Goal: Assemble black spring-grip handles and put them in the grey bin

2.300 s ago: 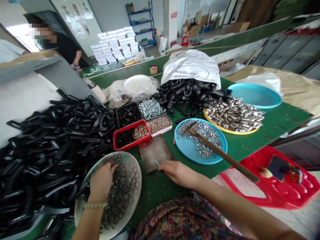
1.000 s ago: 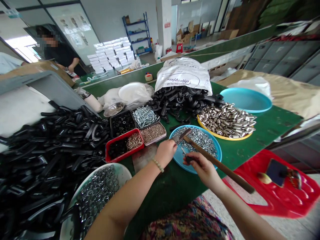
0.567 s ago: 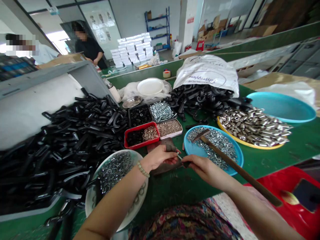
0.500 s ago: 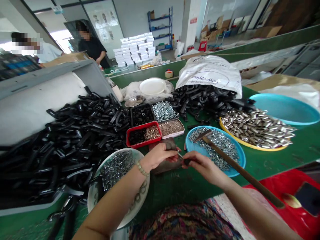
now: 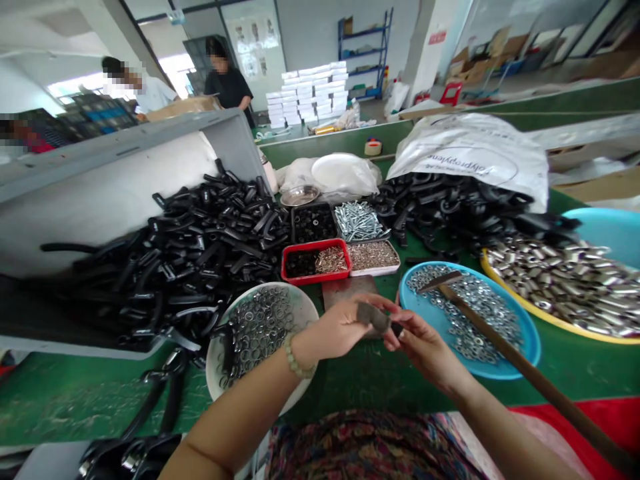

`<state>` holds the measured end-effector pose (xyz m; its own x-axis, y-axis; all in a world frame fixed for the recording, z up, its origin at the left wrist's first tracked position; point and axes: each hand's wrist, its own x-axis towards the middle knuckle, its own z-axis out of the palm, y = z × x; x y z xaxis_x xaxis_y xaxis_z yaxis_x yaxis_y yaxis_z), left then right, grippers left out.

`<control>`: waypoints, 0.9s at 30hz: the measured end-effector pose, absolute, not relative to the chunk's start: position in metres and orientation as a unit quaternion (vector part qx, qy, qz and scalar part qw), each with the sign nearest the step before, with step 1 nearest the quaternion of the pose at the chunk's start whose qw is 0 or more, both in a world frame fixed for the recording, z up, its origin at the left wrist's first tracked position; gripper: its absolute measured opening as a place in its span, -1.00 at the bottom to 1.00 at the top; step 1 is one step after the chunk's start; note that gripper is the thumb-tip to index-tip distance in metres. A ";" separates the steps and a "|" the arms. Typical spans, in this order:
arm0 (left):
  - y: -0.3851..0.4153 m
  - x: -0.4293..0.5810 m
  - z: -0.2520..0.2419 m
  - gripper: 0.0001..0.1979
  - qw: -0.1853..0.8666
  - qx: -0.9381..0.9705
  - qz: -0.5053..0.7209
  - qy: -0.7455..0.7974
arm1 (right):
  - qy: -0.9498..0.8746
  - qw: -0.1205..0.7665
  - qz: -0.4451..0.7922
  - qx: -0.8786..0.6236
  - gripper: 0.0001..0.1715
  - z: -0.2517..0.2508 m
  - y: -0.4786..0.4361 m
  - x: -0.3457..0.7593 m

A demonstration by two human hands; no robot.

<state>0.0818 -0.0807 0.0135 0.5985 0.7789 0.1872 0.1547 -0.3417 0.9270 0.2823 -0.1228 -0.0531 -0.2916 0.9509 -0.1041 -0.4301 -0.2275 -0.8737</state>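
My left hand (image 5: 345,327) and my right hand (image 5: 425,343) meet over the green table's front, fingers pinched together. Between them is a small dark metal piece (image 5: 373,315), gripped by the left fingers; the right fingertips pinch a small dark part (image 5: 396,329) against it. A beaded bracelet sits on my left wrist. Just left of the hands is a white bowl of metal rings (image 5: 260,327). To the right lies a blue plate of small nuts (image 5: 470,320) with a hammer (image 5: 480,327) resting across it.
A big heap of black plastic handles (image 5: 190,247) fills the left. Small trays of screws and bits (image 5: 340,243) sit ahead, with a yellow plate of metal sleeves (image 5: 565,280) and a white sack (image 5: 470,157) behind. Other people stand at the far left.
My left hand went from the ring bowl to the blue plate, then drew back to meet my right hand in front. The view has swung left.
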 end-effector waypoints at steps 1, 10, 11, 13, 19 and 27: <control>-0.084 0.081 0.019 -0.75 0.487 0.750 0.317 0.315 | -0.397 0.492 0.690 -0.352 -0.75 -0.055 -0.124 0.283; -0.136 0.001 0.034 -0.51 0.571 0.654 0.274 0.414 | -0.512 0.430 0.598 -0.442 -0.70 -0.081 -0.117 0.290; -0.143 -0.022 0.028 -0.55 0.463 0.642 0.290 0.538 | -0.503 0.438 0.598 -0.444 -0.70 -0.085 -0.115 0.290; -0.155 -0.067 0.009 -0.63 0.188 0.598 0.206 0.751 | -0.489 0.446 0.605 -0.442 -0.69 -0.088 -0.110 0.286; -0.162 -0.121 -0.051 -0.57 -0.046 0.511 -0.037 0.858 | -0.505 0.417 0.627 -0.422 -0.66 -0.066 -0.102 0.245; -0.147 -0.103 -0.044 -0.43 0.008 0.499 0.204 0.842 | -0.536 0.405 0.611 -0.418 -0.65 -0.050 -0.111 0.236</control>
<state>-0.1032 -0.1474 -0.0439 -0.5020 0.8439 0.1894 0.8371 0.4192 0.3514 0.2362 -0.1108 -0.0495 -0.3226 0.9434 -0.0770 -0.0466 -0.0970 -0.9942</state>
